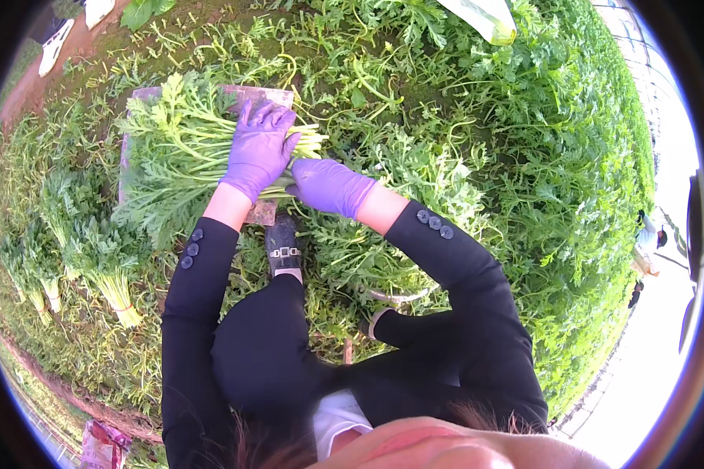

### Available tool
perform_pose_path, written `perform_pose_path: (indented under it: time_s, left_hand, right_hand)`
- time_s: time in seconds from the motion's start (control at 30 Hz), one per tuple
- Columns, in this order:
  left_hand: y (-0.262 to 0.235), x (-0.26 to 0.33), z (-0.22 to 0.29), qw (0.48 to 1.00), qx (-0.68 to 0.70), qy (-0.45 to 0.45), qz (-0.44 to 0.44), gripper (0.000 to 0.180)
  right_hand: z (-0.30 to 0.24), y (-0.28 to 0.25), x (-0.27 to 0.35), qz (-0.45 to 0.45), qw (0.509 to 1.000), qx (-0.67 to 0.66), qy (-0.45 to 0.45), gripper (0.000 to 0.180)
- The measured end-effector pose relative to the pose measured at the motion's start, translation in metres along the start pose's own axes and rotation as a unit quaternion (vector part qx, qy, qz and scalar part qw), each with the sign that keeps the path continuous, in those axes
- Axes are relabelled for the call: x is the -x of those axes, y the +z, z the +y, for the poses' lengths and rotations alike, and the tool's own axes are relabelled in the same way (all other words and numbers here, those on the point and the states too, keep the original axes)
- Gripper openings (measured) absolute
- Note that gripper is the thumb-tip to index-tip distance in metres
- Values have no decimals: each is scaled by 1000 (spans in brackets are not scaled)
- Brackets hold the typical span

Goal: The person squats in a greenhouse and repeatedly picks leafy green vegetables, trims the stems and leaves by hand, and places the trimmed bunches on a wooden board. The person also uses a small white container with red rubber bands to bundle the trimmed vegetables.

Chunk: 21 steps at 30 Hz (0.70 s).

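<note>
A loose bunch of leafy chrysanthemum greens lies across a flat pinkish board, leaves to the left and cut pale stems to the right. My left hand, in a purple glove, holds the bunch down with its fingers laid over the stems and the thumb toward the stem ends. Beside it, at the near stem ends, is my right hand in a matching glove. Its fingers are curled inward, and what they hold is hidden beneath the hand.
Tied bunches of greens stand on the ground at left. Uncut greens grow thickly on the right. Loose cut greens lie beside my right forearm. My shoe is just below the board. A pale plastic bag is at the top.
</note>
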<state>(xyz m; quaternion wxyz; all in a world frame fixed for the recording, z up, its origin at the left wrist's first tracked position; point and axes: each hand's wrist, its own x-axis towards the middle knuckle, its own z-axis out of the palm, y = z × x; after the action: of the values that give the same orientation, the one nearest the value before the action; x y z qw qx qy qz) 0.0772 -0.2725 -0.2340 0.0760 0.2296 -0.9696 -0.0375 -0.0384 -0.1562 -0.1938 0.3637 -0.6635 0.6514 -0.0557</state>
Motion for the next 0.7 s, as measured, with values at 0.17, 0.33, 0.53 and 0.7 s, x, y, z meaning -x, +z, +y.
perform_pose_path:
  time_s: [0.17,0.33,0.53,0.7]
  left_hand:
    - [18,9,-6,999,33,-2,43,45]
    - [1,2,-2,996,82,-32,-15,47]
    - [-4,0,-3,992,107,-49,-50,51]
    - [-4,-1,-8,985,152,-53,-61,55]
  right_hand:
    - [94,-72,14,16,969,-198,147,40]
    - [177,-124,-10,172,972,-44,151,40]
    - [242,-252,-76,267,663,-699,-12,60]
    - [262,-364,-159,304,807,-503,67,24]
